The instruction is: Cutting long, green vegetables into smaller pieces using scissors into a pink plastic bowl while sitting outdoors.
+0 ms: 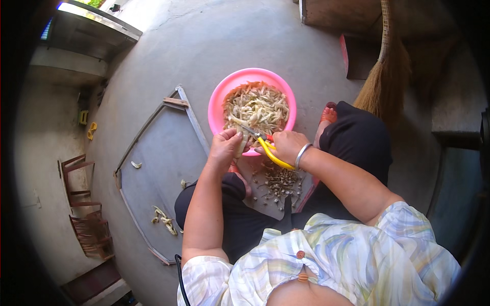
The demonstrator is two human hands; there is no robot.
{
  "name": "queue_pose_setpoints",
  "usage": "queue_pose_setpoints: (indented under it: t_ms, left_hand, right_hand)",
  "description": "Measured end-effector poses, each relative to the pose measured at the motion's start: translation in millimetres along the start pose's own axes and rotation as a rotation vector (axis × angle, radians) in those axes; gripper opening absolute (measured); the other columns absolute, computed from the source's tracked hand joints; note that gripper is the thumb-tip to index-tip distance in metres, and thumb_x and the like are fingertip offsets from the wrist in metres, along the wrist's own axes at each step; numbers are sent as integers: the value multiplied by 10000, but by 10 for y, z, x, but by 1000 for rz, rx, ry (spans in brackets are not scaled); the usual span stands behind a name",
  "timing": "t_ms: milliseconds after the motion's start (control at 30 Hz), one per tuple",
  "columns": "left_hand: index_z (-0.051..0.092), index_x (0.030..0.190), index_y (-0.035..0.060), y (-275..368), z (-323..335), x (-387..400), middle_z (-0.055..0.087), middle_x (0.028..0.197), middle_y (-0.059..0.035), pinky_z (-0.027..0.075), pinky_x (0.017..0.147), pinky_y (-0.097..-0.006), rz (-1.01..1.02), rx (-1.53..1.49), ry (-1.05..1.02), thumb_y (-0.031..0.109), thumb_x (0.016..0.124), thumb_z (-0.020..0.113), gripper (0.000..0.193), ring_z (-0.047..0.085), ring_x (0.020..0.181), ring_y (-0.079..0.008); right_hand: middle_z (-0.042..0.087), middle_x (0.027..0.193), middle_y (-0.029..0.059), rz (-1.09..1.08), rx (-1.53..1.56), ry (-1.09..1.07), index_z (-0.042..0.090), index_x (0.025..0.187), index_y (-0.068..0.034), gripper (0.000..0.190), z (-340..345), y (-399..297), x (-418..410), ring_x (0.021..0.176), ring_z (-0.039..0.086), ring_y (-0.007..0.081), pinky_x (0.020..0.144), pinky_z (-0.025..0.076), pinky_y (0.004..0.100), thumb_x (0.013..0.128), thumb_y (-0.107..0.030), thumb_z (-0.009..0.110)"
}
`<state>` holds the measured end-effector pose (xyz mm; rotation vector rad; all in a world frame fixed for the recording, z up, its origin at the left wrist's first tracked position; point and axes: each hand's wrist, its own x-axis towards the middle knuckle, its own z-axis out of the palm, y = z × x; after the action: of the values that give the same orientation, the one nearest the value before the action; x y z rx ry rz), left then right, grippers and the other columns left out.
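Over the near rim of a pink plastic basin (289, 84), my left hand (227, 147) pinches a pale, dried-looking pod or pepper (242, 140). From the right, my right hand (287, 145) grips yellow-handled scissors or snips (272, 153), whose metal blades point left and lie against the pale piece. Many pale cut pieces (260, 109) fill much of the basin. On the floor between my feet lies a heap of brown stem ends (282, 179). The exact kind of plant cannot be told.
A bent metal-and-wood frame (196, 120) lies on the concrete floor at left, with several whole pale pods (165, 221) inside it. A straw broom (373, 86) leans at upper right. Wooden racks (90, 229) stand by the left wall, and yellow objects (92, 130) lie near it.
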<state>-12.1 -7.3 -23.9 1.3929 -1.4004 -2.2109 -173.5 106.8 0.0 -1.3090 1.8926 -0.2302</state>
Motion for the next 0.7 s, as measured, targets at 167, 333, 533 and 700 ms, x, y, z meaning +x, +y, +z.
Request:
queue_pose_setpoints:
  t_ms: [167,333,533,700]
  left_hand:
    - [519,1043,10,58,97,-45,591,812,-69,485,572,-255,-21,196,-12,150,858,469,238,573,670,-135]
    - [500,1077,33,-35,34,-11,582,780,-45,468,528,-232,70,412,-5,168,858,470,258,550,642,-105]
    - [503,1046,12,-11,2,-1,585,845,-75,480,597,-262,5,-72,40,109,848,471,222,567,673,-144]
    - [477,1038,-24,-18,37,-10,582,900,-123,515,677,-317,108,-238,46,79,843,475,220,595,779,-200]
  right_hand:
    - [594,788,227,16,25,77,612,774,17,612,110,83,57,789,589,338,715,457,409,744,-570,441]
    - [589,821,238,22,59,28,606,815,27,648,62,62,94,818,584,334,729,451,408,729,-595,445]
    - [577,864,259,66,194,-29,599,858,35,700,147,141,206,852,574,342,753,439,406,702,-632,453]
    - [570,887,270,15,231,-39,576,876,71,754,48,9,34,880,563,356,772,431,396,686,-649,458]
